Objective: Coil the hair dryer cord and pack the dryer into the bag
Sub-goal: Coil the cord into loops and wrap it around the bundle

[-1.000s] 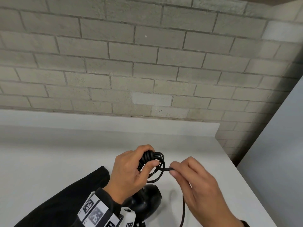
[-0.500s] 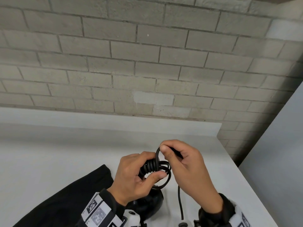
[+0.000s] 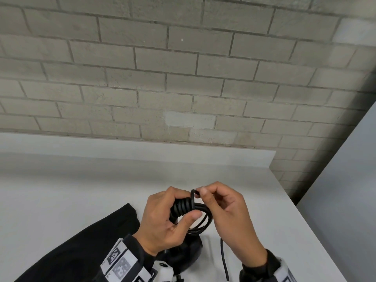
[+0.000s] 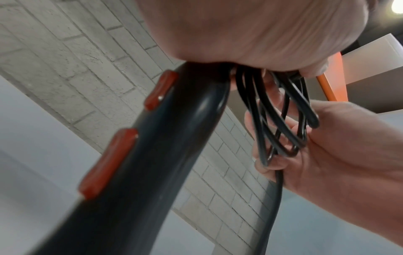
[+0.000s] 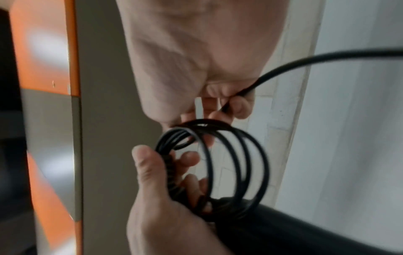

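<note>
I see my left hand (image 3: 162,218) wrapped around the top of the hair dryer (image 4: 157,155) handle, fingers and thumb curled so that its grip also clamps the gathered loops of the black cord (image 3: 195,216) against the handle. In the left wrist view the handle runs down and away from the palm, with two red switches (image 4: 109,163) along its side, and the loops hang just beside it. My right hand (image 3: 230,216) is close against the left, touching the coil; its grip is a pinch of thumb and forefinger on a strand of cord at the top of the loops. From that pinch the free length of cord drops down between my wrists toward the white surface (image 3: 71,190). The dryer's round body (image 3: 183,255) shows below my left wrist, near the surface; I cannot tell whether it rests on it. A black bag (image 3: 81,241) lies flat on the surface to the left, under my left forearm. A grey brick wall (image 3: 183,78) stands behind.
</note>
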`<state>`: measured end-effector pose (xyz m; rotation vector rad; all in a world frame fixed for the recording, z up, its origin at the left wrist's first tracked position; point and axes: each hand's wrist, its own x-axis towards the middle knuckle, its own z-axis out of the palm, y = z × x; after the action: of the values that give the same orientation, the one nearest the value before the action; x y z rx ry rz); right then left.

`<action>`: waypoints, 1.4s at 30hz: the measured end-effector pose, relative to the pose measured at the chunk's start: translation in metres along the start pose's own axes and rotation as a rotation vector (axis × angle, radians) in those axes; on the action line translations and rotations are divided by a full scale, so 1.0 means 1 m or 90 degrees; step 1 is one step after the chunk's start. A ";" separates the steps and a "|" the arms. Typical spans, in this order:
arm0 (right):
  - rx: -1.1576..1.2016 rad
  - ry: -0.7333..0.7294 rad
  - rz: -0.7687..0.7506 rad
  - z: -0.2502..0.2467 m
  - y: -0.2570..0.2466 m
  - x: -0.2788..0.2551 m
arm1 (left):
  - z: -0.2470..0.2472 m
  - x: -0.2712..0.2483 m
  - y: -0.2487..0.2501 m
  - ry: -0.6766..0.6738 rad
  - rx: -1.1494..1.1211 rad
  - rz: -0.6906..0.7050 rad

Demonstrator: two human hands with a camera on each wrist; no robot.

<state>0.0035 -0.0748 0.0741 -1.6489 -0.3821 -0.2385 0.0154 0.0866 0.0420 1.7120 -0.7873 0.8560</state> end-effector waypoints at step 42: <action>0.029 -0.069 0.325 0.002 -0.018 -0.026 | 0.003 0.002 -0.002 0.057 0.144 0.015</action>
<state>-0.0273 -0.0743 0.0812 -1.6604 -0.0379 0.2399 0.0191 0.0839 0.0418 1.8499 -0.6718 1.0624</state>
